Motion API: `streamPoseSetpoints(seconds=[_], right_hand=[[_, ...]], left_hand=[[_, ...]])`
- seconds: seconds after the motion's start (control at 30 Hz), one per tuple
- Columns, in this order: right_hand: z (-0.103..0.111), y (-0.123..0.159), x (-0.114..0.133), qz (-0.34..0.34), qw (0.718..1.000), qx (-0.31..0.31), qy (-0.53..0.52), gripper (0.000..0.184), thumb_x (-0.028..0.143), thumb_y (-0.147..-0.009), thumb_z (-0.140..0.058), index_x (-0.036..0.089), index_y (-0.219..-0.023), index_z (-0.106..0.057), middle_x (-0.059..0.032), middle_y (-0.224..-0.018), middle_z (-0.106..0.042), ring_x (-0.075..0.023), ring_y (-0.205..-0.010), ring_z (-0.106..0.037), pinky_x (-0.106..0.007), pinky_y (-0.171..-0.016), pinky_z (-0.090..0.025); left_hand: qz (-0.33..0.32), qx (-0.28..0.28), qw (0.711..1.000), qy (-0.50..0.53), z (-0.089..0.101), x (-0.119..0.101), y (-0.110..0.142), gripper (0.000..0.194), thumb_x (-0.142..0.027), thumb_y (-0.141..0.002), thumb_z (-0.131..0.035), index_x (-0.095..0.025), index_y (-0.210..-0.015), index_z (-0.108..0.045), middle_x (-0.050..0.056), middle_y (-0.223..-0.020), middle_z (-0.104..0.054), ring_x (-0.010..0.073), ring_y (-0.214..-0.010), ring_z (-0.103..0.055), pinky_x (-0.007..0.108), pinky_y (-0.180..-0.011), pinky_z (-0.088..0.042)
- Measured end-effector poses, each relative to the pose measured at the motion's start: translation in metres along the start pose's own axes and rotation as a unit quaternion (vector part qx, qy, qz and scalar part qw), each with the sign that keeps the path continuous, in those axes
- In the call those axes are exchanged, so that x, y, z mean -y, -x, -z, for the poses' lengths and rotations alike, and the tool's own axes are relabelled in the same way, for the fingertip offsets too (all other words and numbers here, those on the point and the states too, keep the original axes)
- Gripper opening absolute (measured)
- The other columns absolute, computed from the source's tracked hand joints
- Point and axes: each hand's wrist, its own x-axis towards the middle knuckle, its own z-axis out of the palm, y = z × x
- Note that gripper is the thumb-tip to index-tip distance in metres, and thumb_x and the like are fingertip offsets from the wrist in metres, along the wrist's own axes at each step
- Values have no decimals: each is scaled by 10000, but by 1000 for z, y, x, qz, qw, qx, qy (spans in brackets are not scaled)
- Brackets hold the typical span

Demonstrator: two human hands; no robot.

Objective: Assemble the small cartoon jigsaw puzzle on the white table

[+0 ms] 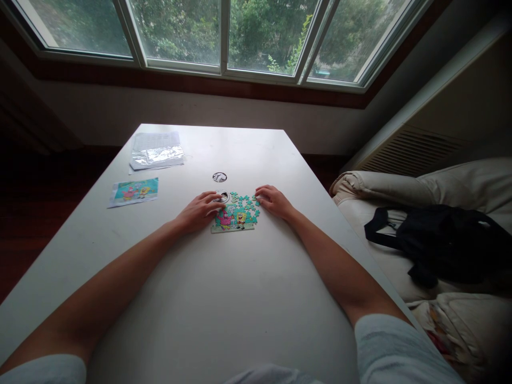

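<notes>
A partly joined jigsaw puzzle [234,220] with a pink starfish and a yellow sponge cartoon figure lies on the white table. Its lower edge is straight, while the top and right side break up into loose green puzzle pieces [242,201]. My left hand [201,210] rests at the puzzle's left edge, fingers stretched out and slightly bent. On the other side, my right hand [275,201] lies beside the loose pieces, thumb and fingers apart. Neither hand shows a piece clearly held; the fingertips are small and partly hidden.
A picture card [134,192] with the same cartoon lies left on the table [256,298]. Behind it is a clear plastic bag with papers [157,150]. A round cable hole [220,177] stands beyond the puzzle. Right of the table, a sofa [360,213] bears a black bag [444,242].
</notes>
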Motion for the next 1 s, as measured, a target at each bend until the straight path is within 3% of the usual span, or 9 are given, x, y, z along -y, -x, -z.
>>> streamPoseSetpoints(seconds=[0.5,0.67,0.9,1.0], right_hand=[[-2,0,-4,3,1000,3,3,195,288,-888,-610,265,-1041,-729,-68,-1216,-668,-267,-1159,-590,-479,-1050,-457],[-1,0,-2,1,1000,1,3,187,297,-889,-609,269,-1027,-733,-64,-1212,-670,-266,-1158,-595,-478,-1057,-456],[0,0,-2,3,1000,2,0,191,293,-883,-610,271,-1024,-737,-67,-1208,-672,-269,-1155,-597,-486,-1060,-455],[0,0,-1,2,1000,2,1,189,296,-885,-607,270,-1022,-735,-67,-1208,-670,-268,-1159,-596,-483,-1060,-455]], left_hand=[[4,0,1000,-5,1,-1,0,328,-305,-1016,-471,-292,-1266,-683,57,-1472,-552,282,-1417,-411,526,-1159,-412],[6,7,1000,2,5,-4,-1,331,-399,-1026,-469,-294,-1255,-682,60,-1466,-558,280,-1420,-413,518,-1161,-413],[4,2,1000,19,5,-5,-2,431,-465,-986,-541,-273,-1368,-599,87,-1464,-564,283,-1405,-437,516,-1191,-374],[5,13,1000,7,4,-4,-1,411,-482,-972,-562,-280,-1323,-630,85,-1470,-555,295,-1419,-423,523,-1189,-368]])
